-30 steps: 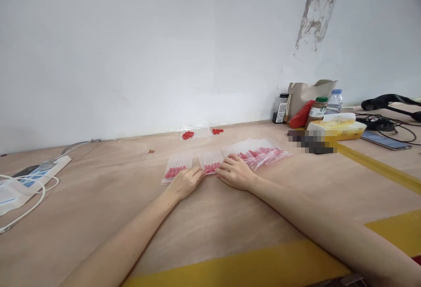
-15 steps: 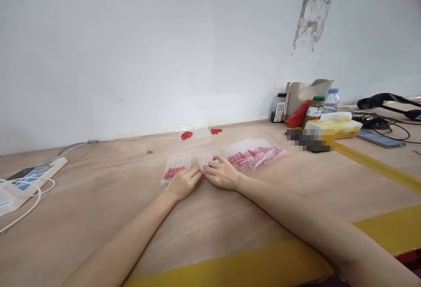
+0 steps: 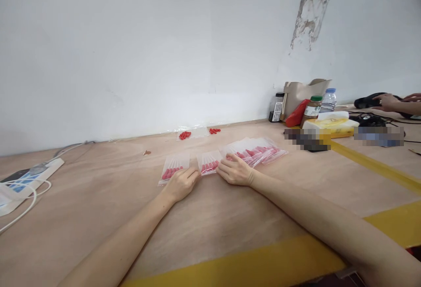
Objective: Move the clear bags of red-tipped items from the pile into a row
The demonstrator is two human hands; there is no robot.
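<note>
A small clear zip bag with several red, tapered pieces in a row lies flat between my hands. My left hand is closed, thumb and fingers pinching the bag's near left corner. At the near right corner, the closed fingers of my right hand pinch the bag's edge. Another filled bag lies just left, partly behind my left hand. Overlapping filled bags fan out to the right, partly covered by my right hand. By the wall are loose red pieces and a second small group.
A tissue pack, a green-lidded jar, a water bottle, a dark bottle and a beige bag stand back right. Another person's hand touches a black object. A power strip with cables lies left.
My right hand has slid right along the bag's near edge, uncovering the red pieces inside. My left hand stays at the left corner. Another person's hands have appeared at the far right.
</note>
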